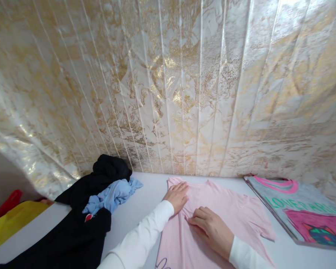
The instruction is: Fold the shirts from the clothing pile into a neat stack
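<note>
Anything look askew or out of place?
Slightly: the pink shirt is creased beside the right hand, not smooth; at left, the light blue garment sits crumpled, unlike the flat gray shirt. No spill or damage shows.

Only legible wording: green capitals across the grey shirt at right, beginning LOVE, later letters too skewed to be sure of; red-and-white mark on black garment unreadable.

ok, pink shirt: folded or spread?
Pink shirt is at least partly spread: the sleeve at picture right lies out. Opposite sleeve: cannot tell whether it's folded in.
</note>
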Demonstrator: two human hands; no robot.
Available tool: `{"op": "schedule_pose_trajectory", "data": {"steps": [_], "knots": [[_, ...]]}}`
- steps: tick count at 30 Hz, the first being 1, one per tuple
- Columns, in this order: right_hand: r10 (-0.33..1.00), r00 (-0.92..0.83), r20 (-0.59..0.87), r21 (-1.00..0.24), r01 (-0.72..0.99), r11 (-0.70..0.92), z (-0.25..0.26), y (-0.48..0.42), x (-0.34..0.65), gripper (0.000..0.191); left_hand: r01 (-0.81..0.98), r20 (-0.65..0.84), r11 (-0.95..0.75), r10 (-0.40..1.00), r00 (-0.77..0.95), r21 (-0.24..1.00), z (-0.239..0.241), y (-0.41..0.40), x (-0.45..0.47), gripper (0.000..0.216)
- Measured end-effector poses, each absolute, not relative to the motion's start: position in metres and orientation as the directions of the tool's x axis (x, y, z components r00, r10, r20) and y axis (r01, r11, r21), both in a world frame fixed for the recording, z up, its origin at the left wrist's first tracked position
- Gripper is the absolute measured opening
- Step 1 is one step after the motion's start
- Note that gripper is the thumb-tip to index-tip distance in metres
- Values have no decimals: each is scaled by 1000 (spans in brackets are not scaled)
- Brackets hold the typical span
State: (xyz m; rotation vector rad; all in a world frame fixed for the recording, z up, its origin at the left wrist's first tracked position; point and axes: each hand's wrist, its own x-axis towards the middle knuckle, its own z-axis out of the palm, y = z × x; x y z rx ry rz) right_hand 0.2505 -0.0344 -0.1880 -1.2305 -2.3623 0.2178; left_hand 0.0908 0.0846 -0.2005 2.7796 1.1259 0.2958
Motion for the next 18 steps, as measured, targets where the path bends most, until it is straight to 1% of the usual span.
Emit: {"op": "schedule_pose_trajectory", "data": {"steps": [2, 6, 10, 13, 18], "knots": [[822, -458, 339, -333, 758, 560, -191, -35, 247, 17, 665, 135, -723, 690, 711, 186, -192, 91, 96, 41], [837, -395, 378, -328, 788, 520, -196, -35, 242, 14, 649, 162, -738, 674, 721, 183, -178, 102, 120, 27], [837, -342, 427, -319, 809, 493, -199, -34, 242, 10, 669, 198, -712, 702, 684, 214, -179, 109, 146, 9], [817, -363, 448, -281, 811, 514, -202, -31, 244, 11, 675, 231, -692, 722, 652, 257, -187, 112, 154, 10], [755, -428, 497, -161, 810, 565, -203, -26, 244, 13, 677, 284, -663, 749, 599, 320, -198, 112, 151, 7]]}}
